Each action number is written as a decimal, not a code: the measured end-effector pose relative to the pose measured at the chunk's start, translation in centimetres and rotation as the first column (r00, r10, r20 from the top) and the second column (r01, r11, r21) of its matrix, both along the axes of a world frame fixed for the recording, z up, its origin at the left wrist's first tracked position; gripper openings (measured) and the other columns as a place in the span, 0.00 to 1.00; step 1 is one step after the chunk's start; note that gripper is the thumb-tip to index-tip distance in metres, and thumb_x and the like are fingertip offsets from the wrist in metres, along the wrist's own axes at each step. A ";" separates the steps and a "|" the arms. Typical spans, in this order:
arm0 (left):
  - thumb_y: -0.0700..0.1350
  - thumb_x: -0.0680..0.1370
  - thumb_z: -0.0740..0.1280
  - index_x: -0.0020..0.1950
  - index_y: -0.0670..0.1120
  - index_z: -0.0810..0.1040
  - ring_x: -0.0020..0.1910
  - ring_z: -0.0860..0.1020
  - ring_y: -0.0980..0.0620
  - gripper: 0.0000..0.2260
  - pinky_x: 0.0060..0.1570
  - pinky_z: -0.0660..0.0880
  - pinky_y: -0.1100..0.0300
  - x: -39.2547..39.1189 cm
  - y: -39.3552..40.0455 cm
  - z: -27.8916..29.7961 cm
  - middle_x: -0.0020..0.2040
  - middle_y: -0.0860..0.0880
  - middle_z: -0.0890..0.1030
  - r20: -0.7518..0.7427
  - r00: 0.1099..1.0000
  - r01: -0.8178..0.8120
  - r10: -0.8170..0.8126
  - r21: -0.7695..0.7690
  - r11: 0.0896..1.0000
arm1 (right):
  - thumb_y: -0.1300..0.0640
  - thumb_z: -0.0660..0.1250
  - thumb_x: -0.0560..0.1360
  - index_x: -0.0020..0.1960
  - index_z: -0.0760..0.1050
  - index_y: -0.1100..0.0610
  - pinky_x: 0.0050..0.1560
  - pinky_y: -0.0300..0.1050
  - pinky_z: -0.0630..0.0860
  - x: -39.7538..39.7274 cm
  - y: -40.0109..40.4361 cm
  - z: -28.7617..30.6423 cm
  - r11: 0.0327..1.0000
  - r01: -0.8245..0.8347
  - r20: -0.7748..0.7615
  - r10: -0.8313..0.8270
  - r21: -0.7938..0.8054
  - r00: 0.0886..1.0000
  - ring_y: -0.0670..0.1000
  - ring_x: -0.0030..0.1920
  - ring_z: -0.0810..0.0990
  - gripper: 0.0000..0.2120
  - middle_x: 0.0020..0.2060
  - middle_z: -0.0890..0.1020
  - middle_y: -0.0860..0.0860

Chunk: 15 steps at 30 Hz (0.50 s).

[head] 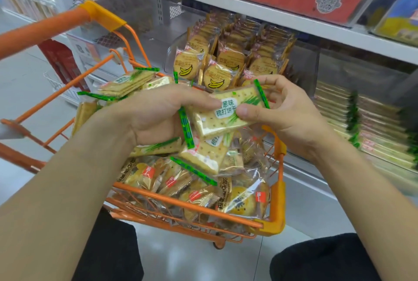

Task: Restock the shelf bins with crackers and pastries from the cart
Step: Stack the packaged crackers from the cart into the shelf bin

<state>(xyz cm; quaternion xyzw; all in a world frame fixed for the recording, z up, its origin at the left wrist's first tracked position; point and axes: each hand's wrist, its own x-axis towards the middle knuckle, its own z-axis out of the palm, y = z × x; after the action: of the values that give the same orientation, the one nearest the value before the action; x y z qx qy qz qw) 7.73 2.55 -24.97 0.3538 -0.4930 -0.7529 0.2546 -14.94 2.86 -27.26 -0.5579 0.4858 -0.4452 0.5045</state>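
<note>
Head view shows us crouched before the orange cart (277,192), both hands meeting over it at the middle of the frame. Our left hand (156,115) is curled around a loose bunch of scallion soda cracker packs, and our right hand (287,111) pinches the top pack (228,111) by its right end, thumb on the printed face and fingers behind the green sealed edge. More cracker packs (126,84) lie heaped in the cart toward the left, and wrapped round pastries (239,200) fill the cart's near end at lower centre. Behind the cart, a clear bin of banana biscuits (217,77) sits on the shelf, and at the right of the frame a bin (339,109) already holds neat rows of what look like the same green-edged crackers. We judge each pack to be very light, flat and fairly stiff, but brittle: the crackers inside would snap if bent or squeezed across the middle. The film wrapper looks glossy and probably slippery, so a stack could slide apart. We would hold the packs by their long edges or flat faces, squared into a stack, rather than by the crimped ends. The pastries look softer and easier to crush, so they want a gentler, cupped hold.
</note>
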 end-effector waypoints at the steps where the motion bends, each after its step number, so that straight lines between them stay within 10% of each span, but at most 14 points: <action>1: 0.38 0.75 0.66 0.64 0.36 0.78 0.48 0.84 0.46 0.18 0.38 0.80 0.59 0.1 -0.2 -0.2 0.59 0.39 0.82 0.020 1.000 0.016 -0.016 -0.021 1.000 | 0.54 0.81 0.58 0.63 0.75 0.56 0.39 0.53 0.81 -0.2 0.0 0.0 1.000 -0.002 -0.011 0.002 -0.001 1.000 0.60 0.47 0.84 0.35 0.55 0.84 0.56; 7: 0.40 0.72 0.68 0.59 0.36 0.80 0.51 0.84 0.49 0.17 0.44 0.82 0.59 -0.2 -0.4 -0.7 0.56 0.42 0.84 0.077 0.997 0.012 -0.004 -0.102 0.995 | 0.57 0.72 0.72 0.63 0.77 0.63 0.40 0.46 0.83 -0.7 0.3 0.5 0.967 -0.232 0.050 0.228 0.106 0.972 0.56 0.46 0.85 0.22 0.53 0.85 0.59; 15: 0.58 0.67 0.71 0.59 0.41 0.80 0.49 0.85 0.42 0.28 0.45 0.83 0.52 -1.1 -0.3 -1.6 0.51 0.43 0.86 0.177 0.949 -0.231 0.260 -0.169 0.958 | 0.64 0.72 0.68 0.69 0.71 0.58 0.40 0.44 0.84 -1.4 -0.2 0.9 0.985 -0.020 0.408 -0.053 0.173 0.911 0.57 0.51 0.86 0.30 0.56 0.85 0.57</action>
<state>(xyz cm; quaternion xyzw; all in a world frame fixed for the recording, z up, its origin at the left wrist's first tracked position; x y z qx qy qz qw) 6.68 2.20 -26.57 0.4660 -0.5215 -0.6383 0.3216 -16.35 2.63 -26.34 -0.4016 0.4104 -0.5129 0.6382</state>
